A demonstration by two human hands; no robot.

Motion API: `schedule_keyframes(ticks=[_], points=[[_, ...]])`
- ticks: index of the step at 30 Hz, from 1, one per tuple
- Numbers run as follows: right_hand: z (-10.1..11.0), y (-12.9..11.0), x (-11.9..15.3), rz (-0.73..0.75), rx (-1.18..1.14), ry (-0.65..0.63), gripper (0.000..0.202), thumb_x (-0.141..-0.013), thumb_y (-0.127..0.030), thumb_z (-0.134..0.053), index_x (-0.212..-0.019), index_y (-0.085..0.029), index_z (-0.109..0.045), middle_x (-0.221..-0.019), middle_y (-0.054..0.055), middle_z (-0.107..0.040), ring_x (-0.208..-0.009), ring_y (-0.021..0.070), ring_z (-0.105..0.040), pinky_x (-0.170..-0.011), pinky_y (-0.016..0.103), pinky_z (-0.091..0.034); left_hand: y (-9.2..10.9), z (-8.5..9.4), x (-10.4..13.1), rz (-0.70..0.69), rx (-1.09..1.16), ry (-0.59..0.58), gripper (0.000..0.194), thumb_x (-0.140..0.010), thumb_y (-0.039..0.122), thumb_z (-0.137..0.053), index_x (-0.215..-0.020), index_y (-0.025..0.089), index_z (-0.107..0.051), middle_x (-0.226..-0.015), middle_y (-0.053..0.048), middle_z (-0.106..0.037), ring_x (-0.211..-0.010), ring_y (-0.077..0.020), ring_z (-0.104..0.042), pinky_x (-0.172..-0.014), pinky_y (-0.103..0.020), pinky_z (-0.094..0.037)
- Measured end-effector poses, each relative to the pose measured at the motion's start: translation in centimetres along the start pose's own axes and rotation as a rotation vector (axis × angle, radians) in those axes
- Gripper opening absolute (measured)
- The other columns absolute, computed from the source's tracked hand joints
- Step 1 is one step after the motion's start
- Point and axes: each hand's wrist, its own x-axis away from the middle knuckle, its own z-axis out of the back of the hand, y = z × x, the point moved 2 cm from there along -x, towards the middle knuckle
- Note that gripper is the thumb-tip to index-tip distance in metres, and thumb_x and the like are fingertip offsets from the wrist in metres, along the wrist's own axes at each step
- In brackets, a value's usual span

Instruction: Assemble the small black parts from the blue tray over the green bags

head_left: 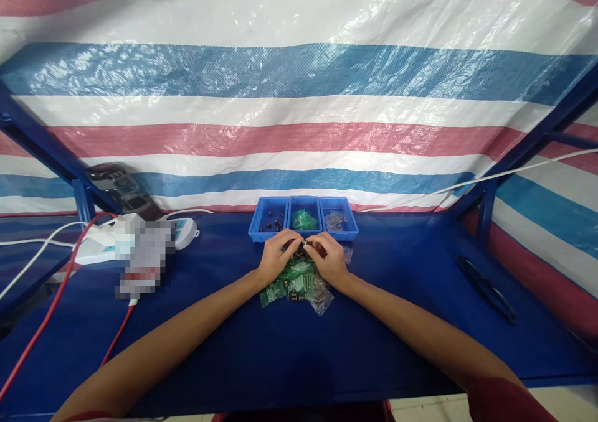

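Observation:
My left hand [275,259] and my right hand [331,260] meet over a small pile, fingertips pinched closely together. Between them is something small and dark, too small to make out. Below the fingers lie green packets [299,280] with pale pieces inside, clear plastic packets [320,297] and a few small dark metallic parts [295,297]. Just beyond the hands, three blue bins stand side by side. Small dark parts are scattered in the left bin [255,226], green packets fill part of the middle bin [294,203], and clear packets lie in the right bin [351,224].
On the blue table [397,372], a white power strip [185,232] with cables and a pixelated object [147,257] occupy the left. A dark device [124,188] stands behind them. Dark eyeglasses [486,289] lie at right. A striped sheet [299,111] hangs behind.

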Motion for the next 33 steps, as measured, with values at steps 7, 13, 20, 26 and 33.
schedule_keyframes(ticks=[7, 13, 20, 26, 33], points=[[0.02, -0.02, 0.00, -0.005, 0.014, -0.005, 0.017, -0.089, -0.032, -0.052, -0.090, -0.018, -0.062, -0.069, 0.001, -0.050, -0.058, 0.0127, -0.047, -0.057, 0.026, -0.040, -0.01, 0.04, -0.12, -0.009, -0.012, -0.010, 0.020, -0.090, 0.029, -0.050, -0.087, 0.015, -0.063, -0.081, -0.004, -0.059, -0.060, -0.0099, -0.053, -0.058, -0.022, -0.045], [-0.02, 0.03, 0.04, -0.004, 0.009, -0.003, 0.019, -0.090, -0.033, -0.051, -0.091, -0.018, -0.062, -0.069, 0.001, -0.050, -0.056, 0.0124, -0.046, -0.056, 0.026, -0.040, 0.03, 0.04, -0.07, -0.008, -0.008, -0.008, 0.021, -0.090, 0.030, -0.050, -0.087, 0.015, -0.063, -0.080, -0.005, -0.059, -0.063, -0.0109, -0.053, -0.058, -0.022, -0.044], [0.08, -0.02, -0.03, -0.004, 0.015, -0.004, 0.018, -0.089, -0.032, -0.052, -0.091, -0.018, -0.063, -0.069, 0.001, -0.050, -0.057, 0.0124, -0.046, -0.056, 0.026, -0.040, 0.03, 0.05, -0.09, 0.006, -0.019, -0.024, 0.019, -0.090, 0.028, -0.049, -0.087, 0.015, -0.063, -0.081, -0.004, -0.059, -0.064, -0.0110, -0.054, -0.059, -0.022, -0.044], [0.06, 0.10, 0.01, 0.003, 0.017, -0.003, 0.018, -0.089, -0.031, -0.052, -0.091, -0.018, -0.063, -0.068, 0.001, -0.050, -0.056, 0.0122, -0.046, -0.055, 0.025, -0.040, -0.02, -0.01, -0.07, 0.004, -0.023, -0.028, 0.019, -0.090, 0.028, -0.049, -0.087, 0.015, -0.062, -0.082, -0.004, -0.058, -0.064, -0.0109, -0.054, -0.058, -0.022, -0.043], [0.01, 0.00, 0.02, 0.019, 0.010, 0.001, 0.017, -0.089, -0.030, -0.052, -0.091, -0.018, -0.063, -0.069, 0.001, -0.051, -0.057, 0.0126, -0.047, -0.056, 0.026, -0.041, 0.24, 0.01, -0.14, -0.012, -0.039, -0.034, 0.021, -0.091, 0.029, -0.047, -0.084, 0.015, -0.061, -0.077, -0.004, -0.057, -0.062, -0.0107, -0.051, -0.058, -0.022, -0.042]])
